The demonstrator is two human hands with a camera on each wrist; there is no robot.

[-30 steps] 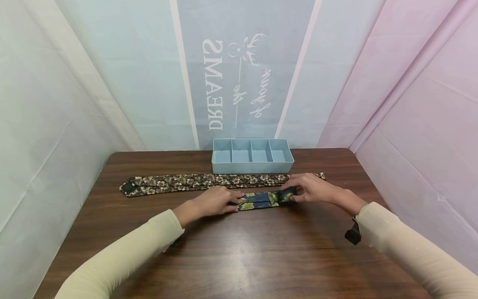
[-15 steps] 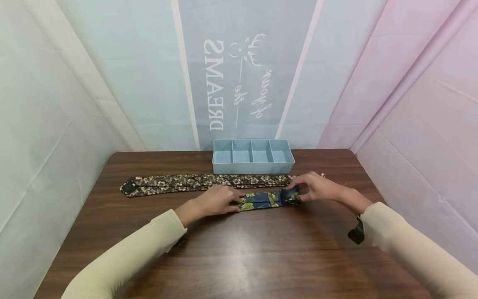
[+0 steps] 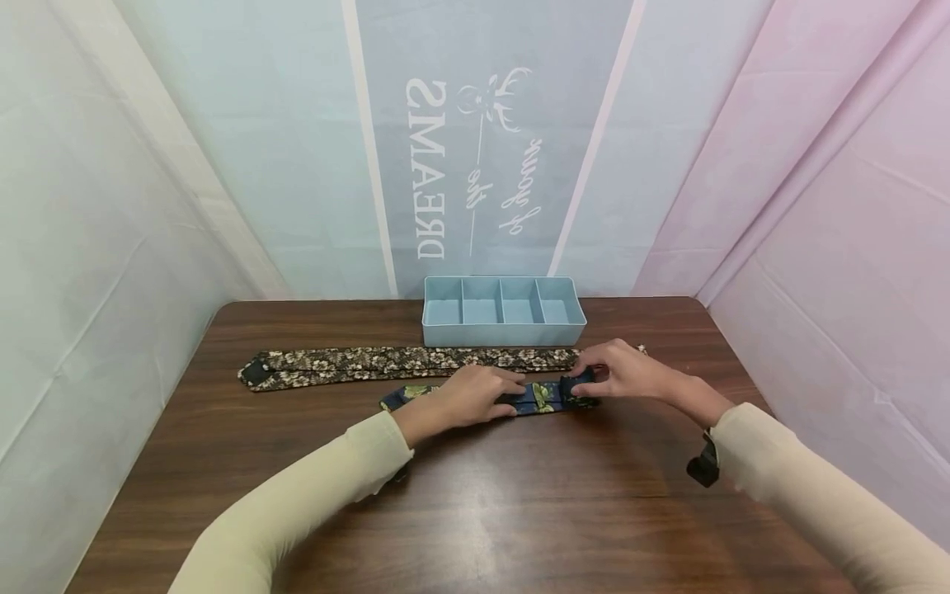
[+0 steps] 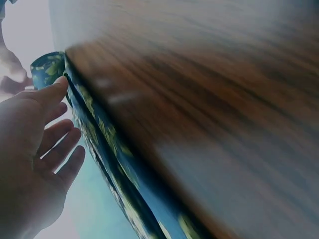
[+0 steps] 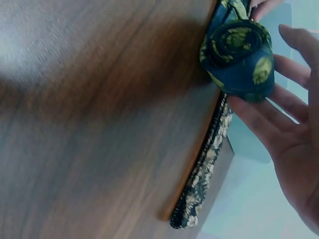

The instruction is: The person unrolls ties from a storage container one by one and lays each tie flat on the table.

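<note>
A dark blue necktie with yellow-green leaves [image 3: 545,398] lies across the table, its right end wound into a roll [image 5: 239,59]. My right hand [image 3: 627,371] holds that roll, fingers around its side in the right wrist view. Over the flat part of the tie, left of the roll, rests my left hand [image 3: 475,396]. In the left wrist view this hand's fingers [image 4: 62,142] are spread and fairly straight, with the thumb at the tie's edge. The tie's wide left end shows beyond the left wrist, and the stretch under the left hand is hidden.
Behind the blue tie a brown floral necktie [image 3: 356,361] lies lengthwise, its right end partly covered by the right hand. Farther back stands a light blue box [image 3: 505,334] with several compartments, close to the curtain [image 3: 304,165]. The wooden table [image 3: 475,503] stretches toward me.
My left hand has slid right along the blue tie, closer to the roll, uncovering its left end. The right hand has shifted slightly right with the roll, then stayed there.
</note>
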